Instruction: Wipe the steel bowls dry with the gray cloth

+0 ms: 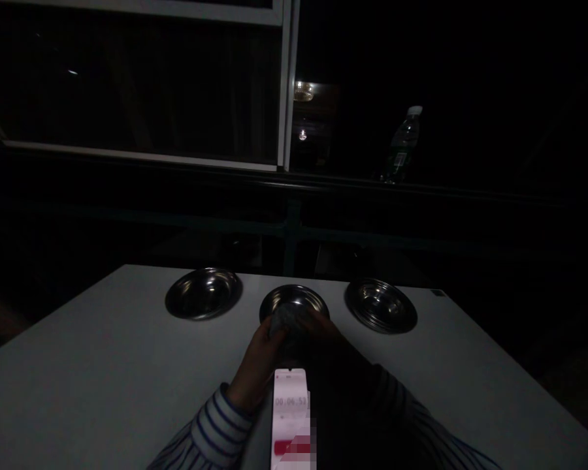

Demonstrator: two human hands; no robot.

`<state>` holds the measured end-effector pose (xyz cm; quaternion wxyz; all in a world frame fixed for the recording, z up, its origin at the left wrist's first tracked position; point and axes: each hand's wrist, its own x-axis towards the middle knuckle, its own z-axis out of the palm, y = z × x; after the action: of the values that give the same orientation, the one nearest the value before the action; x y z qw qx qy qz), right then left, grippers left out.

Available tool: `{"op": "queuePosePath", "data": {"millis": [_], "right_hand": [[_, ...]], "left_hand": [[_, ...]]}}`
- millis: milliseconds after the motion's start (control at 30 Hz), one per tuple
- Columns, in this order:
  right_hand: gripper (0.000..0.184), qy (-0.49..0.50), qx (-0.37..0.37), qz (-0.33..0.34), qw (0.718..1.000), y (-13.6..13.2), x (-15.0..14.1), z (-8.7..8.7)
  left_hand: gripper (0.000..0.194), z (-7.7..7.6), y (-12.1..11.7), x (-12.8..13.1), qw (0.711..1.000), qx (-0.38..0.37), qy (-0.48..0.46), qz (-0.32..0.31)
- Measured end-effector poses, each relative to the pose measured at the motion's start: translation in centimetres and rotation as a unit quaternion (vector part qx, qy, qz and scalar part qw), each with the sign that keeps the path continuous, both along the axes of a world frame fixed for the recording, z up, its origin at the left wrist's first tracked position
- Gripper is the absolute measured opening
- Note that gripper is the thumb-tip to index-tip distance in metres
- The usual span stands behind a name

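A shiny round metal plate lies at the middle of the white table's far side. Over its near part, a crumpled greyish cloth is bunched between my two hands. My left hand closes on the cloth's left side, thumb toward the middle. From the right, my right hand grips the cloth, though deep shadow covers most of its fingers. The cloth hides the near part of the plate. Whether either hand also touches the plate's rim, I cannot tell.
A second metal plate sits to the left, and a stack of metal plates to the right on the white table. A lit phone showing a timer is nearest me. Beyond stand a plastic bottle and a window frame.
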<state>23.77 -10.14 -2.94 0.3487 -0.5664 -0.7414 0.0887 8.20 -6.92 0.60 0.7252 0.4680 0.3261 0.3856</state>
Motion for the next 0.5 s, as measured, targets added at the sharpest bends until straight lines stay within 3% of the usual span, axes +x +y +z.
{"op": "queuePosePath", "data": {"millis": [67,167,200,300,400,500], "right_hand": [[0.039,-0.023,0.005,-0.003,1.0,0.1,-0.5,-0.2],[0.035,-0.025,0.002,0.019,0.999,0.9,0.0,0.7],[0.035,-0.024,0.002,0.03,0.999,1.4,0.5,1.2],[0.038,-0.065,-0.018,-0.007,0.998,3.5,1.7,2.3],[0.041,-0.183,-0.106,-0.084,0.974,6.0,1.9,2.0],[0.039,-0.288,-0.18,-0.108,0.934,8.4,0.6,0.5]], "left_hand": [[0.031,0.3,-0.1,-0.4,0.997,-0.04,-0.037,-0.05],[0.031,-0.2,1.0,-1.4,0.994,-0.072,0.002,-0.085],[0.029,-0.8,1.8,-1.8,0.996,-0.06,0.027,-0.059],[0.03,-3.3,4.6,-2.5,0.985,-0.013,0.11,0.131],[0.038,-5.5,6.6,-1.9,0.978,-0.024,0.167,0.12],[0.043,-6.6,7.2,-0.5,0.984,-0.009,0.156,0.081]]}}
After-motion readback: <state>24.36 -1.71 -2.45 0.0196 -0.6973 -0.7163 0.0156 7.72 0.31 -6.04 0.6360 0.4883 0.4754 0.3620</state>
